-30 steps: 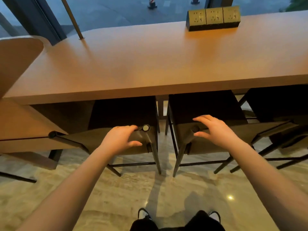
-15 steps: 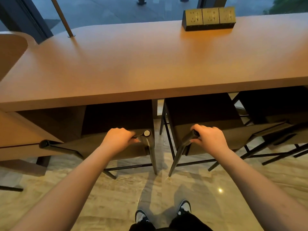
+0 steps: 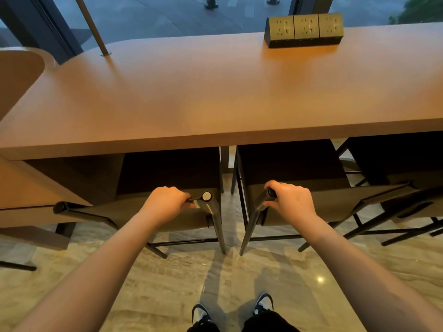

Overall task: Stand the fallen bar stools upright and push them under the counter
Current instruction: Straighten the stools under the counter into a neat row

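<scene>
A pale veined stone floor (image 3: 167, 279) fills the lower half of the view, glossy enough to catch a small light glint toward 4 o'clock. Above it a long wooden counter (image 3: 215, 97) runs from 9 to 3 o'clock, its top warm brown and bare apart from two things: a thin metal pole (image 3: 92, 25) rising from it at 11 o'clock and a block of three power sockets (image 3: 304, 29) at 1 o'clock. Beyond the counter, window glass shows grey pavement outside.

Two bar stools stand upright at the centre, seats tucked beneath the counter's edge — the left stool (image 3: 167, 171) and the right stool (image 3: 290, 164) side by side, their near legs almost meeting on the floor. More dark stool frames (image 3: 395, 212) crowd in at 3 o'clock.

The left hand (image 3: 165, 203) is clenched around the left stool's back rail; the right hand (image 3: 291, 200) is clenched around the right stool's rail. Two black-and-white shoes (image 3: 263, 304) show at 6 o'clock.
</scene>
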A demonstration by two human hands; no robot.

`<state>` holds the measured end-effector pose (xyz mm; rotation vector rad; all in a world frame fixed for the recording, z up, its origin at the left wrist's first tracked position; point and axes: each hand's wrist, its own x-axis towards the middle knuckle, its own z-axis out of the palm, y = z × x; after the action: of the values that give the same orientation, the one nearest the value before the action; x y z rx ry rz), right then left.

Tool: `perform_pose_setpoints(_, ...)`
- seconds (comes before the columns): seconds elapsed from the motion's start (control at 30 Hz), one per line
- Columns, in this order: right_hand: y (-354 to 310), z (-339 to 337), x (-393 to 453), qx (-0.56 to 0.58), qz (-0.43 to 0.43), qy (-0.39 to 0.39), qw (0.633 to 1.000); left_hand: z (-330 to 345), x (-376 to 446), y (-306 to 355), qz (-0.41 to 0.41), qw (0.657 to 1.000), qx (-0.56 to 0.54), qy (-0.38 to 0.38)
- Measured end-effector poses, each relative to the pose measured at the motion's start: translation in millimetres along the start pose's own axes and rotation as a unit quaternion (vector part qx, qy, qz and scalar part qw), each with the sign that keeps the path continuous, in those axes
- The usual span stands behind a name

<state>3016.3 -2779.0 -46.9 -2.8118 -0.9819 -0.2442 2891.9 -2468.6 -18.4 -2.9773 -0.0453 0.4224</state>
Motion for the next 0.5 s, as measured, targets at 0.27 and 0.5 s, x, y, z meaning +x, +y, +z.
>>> perform_pose_setpoints(0.27, -0.3, -0.9, 0.7, 0.007, 0.008, -0.018, 1.0, -5.3, -4.7, 5.2, -0.011, 1.0, 0.012, -0.026)
perform_pose_setpoints(0.5, -0.4, -0.3, 0.6, 0.01, 0.005, -0.016, 1.0, -2.5, -10.5, 10.7, -0.014, 0.999, 0.027, -0.033)
